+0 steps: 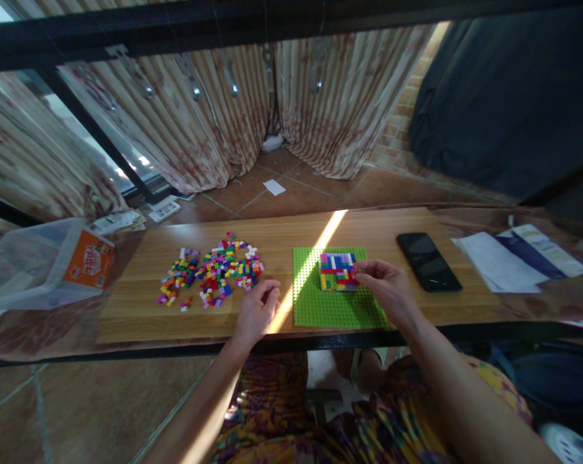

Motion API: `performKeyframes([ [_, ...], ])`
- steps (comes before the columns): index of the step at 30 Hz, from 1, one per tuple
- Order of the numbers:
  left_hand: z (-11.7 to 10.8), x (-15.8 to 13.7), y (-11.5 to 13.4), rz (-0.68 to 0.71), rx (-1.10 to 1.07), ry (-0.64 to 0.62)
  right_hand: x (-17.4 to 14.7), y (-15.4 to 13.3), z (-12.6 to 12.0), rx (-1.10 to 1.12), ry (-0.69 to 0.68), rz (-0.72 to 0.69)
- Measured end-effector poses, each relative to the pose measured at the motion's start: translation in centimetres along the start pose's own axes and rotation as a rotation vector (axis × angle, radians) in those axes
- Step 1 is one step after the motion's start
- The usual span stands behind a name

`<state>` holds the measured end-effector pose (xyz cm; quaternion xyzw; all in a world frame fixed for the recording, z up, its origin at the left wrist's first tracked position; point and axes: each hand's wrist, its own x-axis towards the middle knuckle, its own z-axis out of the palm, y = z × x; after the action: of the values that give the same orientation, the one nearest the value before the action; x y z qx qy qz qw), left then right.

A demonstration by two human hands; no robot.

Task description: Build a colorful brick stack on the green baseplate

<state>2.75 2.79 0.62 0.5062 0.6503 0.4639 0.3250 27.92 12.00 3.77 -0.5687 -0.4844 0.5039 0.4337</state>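
Observation:
A green studded baseplate (315,309) lies on the wooden board, and a low block of multicoloured building bricks (337,270) is built on it. My right hand (391,287) reaches in from the right, thumb and fingertips pinched on a brick at the block's right edge. The fingertips partly cover that brick. My left hand (257,312) rests over the board, left of the baseplate, with its fingers curled together. Whatever its fingertips hold, if anything, cannot be made out. Just beyond it spreads a loose pile of small coloured bricks (224,267).
A black phone (427,261) lies right of the baseplate, with papers (497,261) farther right. A clear plastic box (44,264) with an orange label stands at the left. The board (282,235) lies on a table with a dark front edge; curtains (189,129) hang behind.

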Motion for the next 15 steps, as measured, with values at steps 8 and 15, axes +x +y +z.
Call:
performKeyframes([
  [8, 0.1, 0.1, 0.0, 0.007, 0.002, -0.003, 0.2, 0.6, -0.1, 0.02, -0.02, -0.007],
  [15, -1.0, -0.5, -0.8, 0.075, 0.069, 0.076, 0.1, 1.3, -0.7, -0.03, 0.022, -0.068],
])
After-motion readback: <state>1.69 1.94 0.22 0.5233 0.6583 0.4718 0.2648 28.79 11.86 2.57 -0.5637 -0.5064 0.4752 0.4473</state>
